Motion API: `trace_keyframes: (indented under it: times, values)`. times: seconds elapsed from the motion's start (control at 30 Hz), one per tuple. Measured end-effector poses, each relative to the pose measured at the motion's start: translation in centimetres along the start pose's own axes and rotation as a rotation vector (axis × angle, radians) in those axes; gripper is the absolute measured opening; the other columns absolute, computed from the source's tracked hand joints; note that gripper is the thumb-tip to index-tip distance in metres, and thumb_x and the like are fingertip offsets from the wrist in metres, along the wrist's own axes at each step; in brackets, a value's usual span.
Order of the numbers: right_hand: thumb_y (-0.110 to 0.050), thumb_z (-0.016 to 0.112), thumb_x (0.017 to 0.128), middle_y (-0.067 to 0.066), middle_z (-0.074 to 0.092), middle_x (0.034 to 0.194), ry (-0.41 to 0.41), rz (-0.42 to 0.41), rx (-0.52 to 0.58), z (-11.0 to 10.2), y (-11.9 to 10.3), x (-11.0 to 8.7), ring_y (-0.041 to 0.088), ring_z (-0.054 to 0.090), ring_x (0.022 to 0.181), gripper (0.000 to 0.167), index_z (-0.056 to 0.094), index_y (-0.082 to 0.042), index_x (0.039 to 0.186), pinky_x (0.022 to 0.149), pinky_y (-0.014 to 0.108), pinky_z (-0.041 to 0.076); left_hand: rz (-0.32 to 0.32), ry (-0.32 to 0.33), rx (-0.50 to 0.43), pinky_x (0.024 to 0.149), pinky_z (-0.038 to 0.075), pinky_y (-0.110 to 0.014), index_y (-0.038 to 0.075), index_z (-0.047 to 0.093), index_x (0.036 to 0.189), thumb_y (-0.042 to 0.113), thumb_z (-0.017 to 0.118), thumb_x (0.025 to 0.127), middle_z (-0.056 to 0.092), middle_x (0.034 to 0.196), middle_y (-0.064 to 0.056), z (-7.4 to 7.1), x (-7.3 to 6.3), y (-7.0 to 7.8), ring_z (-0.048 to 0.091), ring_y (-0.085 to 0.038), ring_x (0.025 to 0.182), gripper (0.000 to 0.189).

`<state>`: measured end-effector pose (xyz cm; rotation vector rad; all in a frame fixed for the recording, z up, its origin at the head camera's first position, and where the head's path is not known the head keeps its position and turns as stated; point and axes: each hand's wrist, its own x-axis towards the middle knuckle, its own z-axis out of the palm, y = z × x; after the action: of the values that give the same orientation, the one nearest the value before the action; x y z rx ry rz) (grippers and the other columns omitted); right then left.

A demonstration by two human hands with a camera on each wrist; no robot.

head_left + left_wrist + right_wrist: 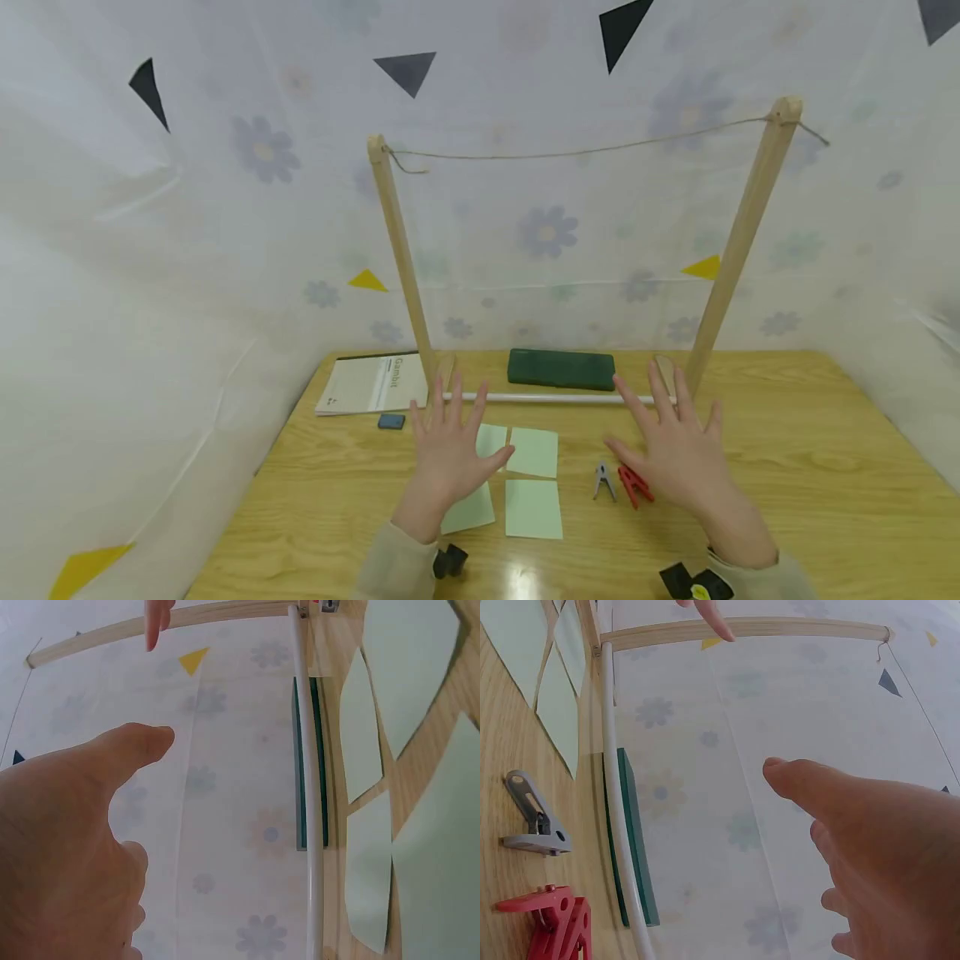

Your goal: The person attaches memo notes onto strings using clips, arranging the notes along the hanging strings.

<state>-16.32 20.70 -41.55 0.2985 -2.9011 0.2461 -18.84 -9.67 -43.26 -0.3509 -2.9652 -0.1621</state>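
In the head view my left hand [450, 454] hovers over the table with its fingers spread, covering part of the pale green paper squares [533, 508]. My right hand [678, 454] is held up likewise, fingers spread and nothing in it. Just left of the right hand lie a grey clothespin [603, 482] and red clothespins [634, 485]; the right wrist view shows the grey clothespin [536, 817] and red ones [553, 922] closer. Several paper squares form two rows. Beyond the hands stands a wooden frame [738, 242] with a string [525, 157] tied between its posts.
A white rod [555, 398] joins the frame's posts low down. Behind it lies a dark green case [561, 369]. A notebook [371, 385] and a small blue block [391, 422] are at the table's left. A floral curtain [480, 242] hangs close behind and beside the table.
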Motion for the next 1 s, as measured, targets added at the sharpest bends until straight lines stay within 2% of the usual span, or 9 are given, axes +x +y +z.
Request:
trace_keyframes:
  times: [0.17, 0.3, 0.4, 0.57, 0.77, 1.0]
  values:
    - [-0.063, 0.057, 0.091, 0.017, -0.001, 0.166, -0.008, 0.002, 0.002, 0.5, 0.5, -0.3, 0.047, -0.002, 0.151, 0.089, 0.005, -0.038, 0.159, 0.099, 0.087, 0.004, 0.011, -0.007, 0.012, 0.114, 0.007, -0.072, 0.031, 0.012, 0.160, 0.078, 0.048, 0.085, 0.000, 0.168, -0.010, 0.3, -0.6, -0.5, 0.000, -0.040, 0.153, 0.095]
    - [-0.063, 0.058, 0.091, 0.018, 0.004, 0.166, -0.026, 0.000, -0.001, 1.0, 1.0, -0.6, 0.047, 0.002, 0.150, 0.090, 0.005, -0.038, 0.159, 0.099, 0.086, 0.006, 0.036, -0.050, -0.005, 0.114, 0.008, -0.073, 0.030, 0.012, 0.160, 0.077, 0.049, 0.086, -0.007, 0.167, -0.008, 0.7, -1.2, -1.0, -0.003, -0.039, 0.153, 0.095]
    - [-0.063, 0.057, 0.091, 0.019, 0.008, 0.165, -0.025, 0.004, 0.008, 1.5, 1.3, -1.0, 0.048, 0.006, 0.150, 0.090, 0.005, -0.038, 0.159, 0.099, 0.086, 0.008, 0.052, -0.081, -0.021, 0.113, 0.009, -0.073, 0.028, 0.013, 0.160, 0.074, 0.051, 0.087, -0.004, 0.167, -0.011, 1.2, -1.8, -1.6, -0.003, -0.039, 0.153, 0.094]
    - [-0.062, 0.061, 0.089, 0.021, 0.015, 0.163, -0.023, 0.031, 0.032, 2.0, 2.2, -2.0, 0.048, 0.013, 0.148, 0.092, 0.008, -0.036, 0.160, 0.098, 0.086, 0.009, 0.038, -0.124, -0.008, 0.114, 0.008, -0.072, 0.025, 0.017, 0.160, 0.075, 0.048, 0.088, 0.001, 0.167, -0.013, 2.1, -2.8, -2.3, 0.000, -0.038, 0.153, 0.093]
    - [-0.063, 0.060, 0.089, 0.021, 0.012, 0.164, -0.058, 0.051, 0.040, 2.1, 3.2, -2.8, 0.048, 0.011, 0.148, 0.093, 0.005, -0.036, 0.160, 0.098, 0.086, 0.006, 0.029, -0.115, -0.001, 0.114, 0.011, -0.072, 0.024, 0.018, 0.160, 0.073, 0.049, 0.089, -0.001, 0.167, -0.011, 2.4, -3.4, -2.7, 0.003, -0.040, 0.153, 0.092]
    - [-0.059, 0.061, 0.091, 0.021, 0.012, 0.164, -0.080, 0.017, 0.064, 2.4, 4.2, -3.8, 0.046, 0.007, 0.150, 0.092, 0.007, -0.034, 0.160, 0.099, 0.085, 0.008, 0.028, -0.119, 0.015, 0.114, 0.010, -0.072, 0.024, 0.014, 0.160, 0.069, 0.051, 0.090, 0.003, 0.167, -0.012, 2.7, -3.9, -3.0, 0.006, -0.039, 0.153, 0.091]
